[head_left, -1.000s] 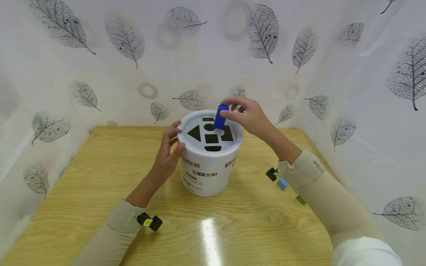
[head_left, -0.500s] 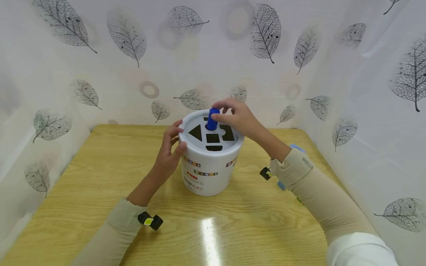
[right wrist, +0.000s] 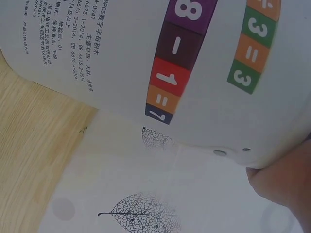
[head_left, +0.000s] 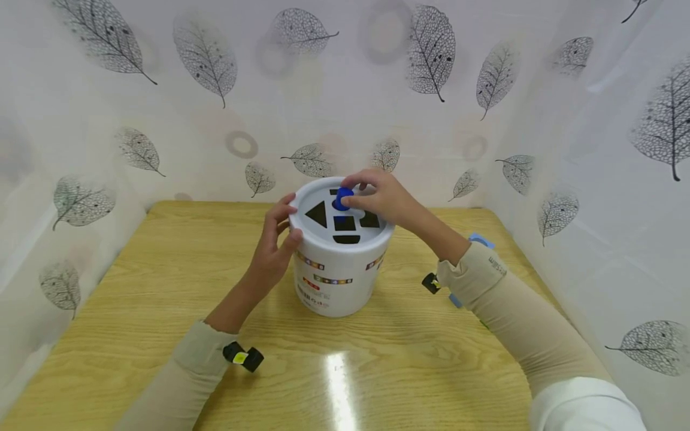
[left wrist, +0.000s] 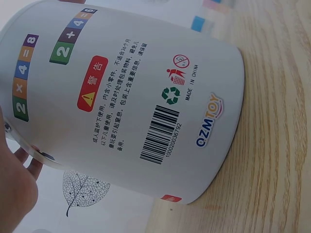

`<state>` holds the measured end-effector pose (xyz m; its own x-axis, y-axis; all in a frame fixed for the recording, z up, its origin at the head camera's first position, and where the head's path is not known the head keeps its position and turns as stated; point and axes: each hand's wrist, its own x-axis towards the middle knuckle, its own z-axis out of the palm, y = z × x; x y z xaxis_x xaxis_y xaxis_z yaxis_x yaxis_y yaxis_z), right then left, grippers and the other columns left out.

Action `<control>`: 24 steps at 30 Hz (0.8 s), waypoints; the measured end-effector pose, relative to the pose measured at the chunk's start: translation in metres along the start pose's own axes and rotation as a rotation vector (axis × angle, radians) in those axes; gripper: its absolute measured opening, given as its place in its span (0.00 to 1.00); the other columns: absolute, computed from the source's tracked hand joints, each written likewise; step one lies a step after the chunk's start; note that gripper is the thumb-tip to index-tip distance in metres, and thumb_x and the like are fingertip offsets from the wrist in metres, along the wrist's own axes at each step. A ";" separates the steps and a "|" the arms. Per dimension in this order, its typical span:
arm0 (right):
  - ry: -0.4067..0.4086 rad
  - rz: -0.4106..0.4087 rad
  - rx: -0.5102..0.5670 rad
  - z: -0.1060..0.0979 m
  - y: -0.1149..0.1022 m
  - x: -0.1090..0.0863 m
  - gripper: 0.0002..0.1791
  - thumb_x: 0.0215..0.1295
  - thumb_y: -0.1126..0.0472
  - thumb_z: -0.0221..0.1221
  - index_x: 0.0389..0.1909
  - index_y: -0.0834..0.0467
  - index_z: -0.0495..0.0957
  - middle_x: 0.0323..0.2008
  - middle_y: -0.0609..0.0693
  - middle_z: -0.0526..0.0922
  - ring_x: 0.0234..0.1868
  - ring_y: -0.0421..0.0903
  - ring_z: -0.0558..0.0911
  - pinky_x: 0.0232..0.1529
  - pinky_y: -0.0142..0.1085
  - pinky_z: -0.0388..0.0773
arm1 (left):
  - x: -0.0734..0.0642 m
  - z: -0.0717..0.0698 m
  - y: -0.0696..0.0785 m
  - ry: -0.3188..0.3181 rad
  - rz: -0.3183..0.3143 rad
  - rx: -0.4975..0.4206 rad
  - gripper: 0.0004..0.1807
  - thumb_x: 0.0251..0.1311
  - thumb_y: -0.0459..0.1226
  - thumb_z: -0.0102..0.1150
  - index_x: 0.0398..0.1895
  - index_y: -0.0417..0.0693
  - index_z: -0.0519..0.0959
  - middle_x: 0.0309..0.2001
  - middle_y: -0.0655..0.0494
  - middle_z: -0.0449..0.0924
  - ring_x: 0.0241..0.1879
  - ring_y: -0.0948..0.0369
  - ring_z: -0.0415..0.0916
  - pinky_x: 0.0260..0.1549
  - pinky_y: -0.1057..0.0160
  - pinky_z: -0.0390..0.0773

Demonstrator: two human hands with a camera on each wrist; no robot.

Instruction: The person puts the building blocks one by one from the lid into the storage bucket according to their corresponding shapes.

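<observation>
Right hand [head_left: 384, 194] has the blue cylinder block [head_left: 341, 199] pinched, thumb and fingertips on its upper end. Block's partly down the round hole [head_left: 335, 205] in the lid [head_left: 322, 235]; blue also shows through the square hole [head_left: 347, 225]. Long axis looks near upright, so the free run lies straight below my pinch. My left hand [head_left: 275, 239], farther from the block, grips the white bucket's [head_left: 350, 266] rim.

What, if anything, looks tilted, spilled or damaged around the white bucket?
Nothing stands out. The white bucket stands upright on the table, with no visible damage or spill; the right hand pinches the blue block in the round hole. Light-blue pieces by the right sleeve are only partly visible.
</observation>
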<state>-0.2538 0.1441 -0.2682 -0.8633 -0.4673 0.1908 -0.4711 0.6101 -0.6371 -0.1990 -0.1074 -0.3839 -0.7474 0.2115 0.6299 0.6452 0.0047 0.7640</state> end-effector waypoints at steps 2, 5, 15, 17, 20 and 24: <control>-0.006 -0.003 -0.005 0.001 0.001 0.000 0.24 0.64 0.49 0.68 0.58 0.56 0.81 0.56 0.51 0.79 0.58 0.49 0.71 0.60 0.49 0.69 | 0.000 0.000 -0.001 0.002 0.001 -0.003 0.31 0.74 0.54 0.49 0.66 0.41 0.59 0.79 0.55 0.51 0.78 0.57 0.48 0.69 0.43 0.58; -0.003 -0.004 -0.024 0.000 0.004 -0.001 0.23 0.64 0.48 0.67 0.57 0.54 0.82 0.55 0.50 0.80 0.59 0.48 0.71 0.63 0.50 0.68 | 0.000 0.001 0.000 0.003 0.000 -0.008 0.31 0.74 0.54 0.49 0.65 0.40 0.59 0.79 0.53 0.51 0.77 0.57 0.49 0.69 0.44 0.59; 0.109 0.007 -0.064 -0.033 0.027 -0.028 0.18 0.68 0.46 0.62 0.55 0.49 0.83 0.53 0.46 0.82 0.56 0.50 0.70 0.47 0.43 0.66 | 0.001 0.002 -0.001 -0.004 0.011 -0.006 0.27 0.76 0.48 0.49 0.66 0.41 0.60 0.79 0.55 0.51 0.78 0.57 0.49 0.70 0.43 0.59; 0.133 0.022 -0.070 -0.042 0.036 -0.038 0.19 0.69 0.46 0.62 0.55 0.51 0.83 0.54 0.47 0.81 0.55 0.50 0.71 0.46 0.42 0.66 | 0.001 0.002 -0.001 -0.002 0.012 -0.004 0.29 0.75 0.52 0.50 0.66 0.41 0.60 0.79 0.55 0.51 0.78 0.57 0.49 0.70 0.43 0.59; 0.149 0.069 -0.100 -0.055 0.054 -0.053 0.21 0.70 0.45 0.61 0.57 0.51 0.82 0.56 0.48 0.80 0.54 0.49 0.71 0.48 0.42 0.66 | 0.001 0.002 0.000 0.001 0.013 -0.002 0.32 0.74 0.55 0.49 0.65 0.40 0.60 0.79 0.54 0.52 0.78 0.57 0.49 0.69 0.43 0.59; 0.146 0.132 -0.137 -0.070 0.082 -0.074 0.23 0.73 0.44 0.58 0.60 0.53 0.79 0.59 0.52 0.79 0.56 0.50 0.72 0.52 0.46 0.68 | 0.001 0.001 0.001 0.005 0.012 -0.005 0.32 0.74 0.55 0.49 0.65 0.39 0.59 0.79 0.53 0.52 0.77 0.56 0.49 0.69 0.43 0.59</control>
<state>-0.2415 0.2739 -0.2823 -0.9315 -0.2858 0.2249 -0.3636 0.7455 -0.5586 -0.1985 -0.1060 -0.3829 -0.7407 0.2062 0.6394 0.6531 -0.0022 0.7573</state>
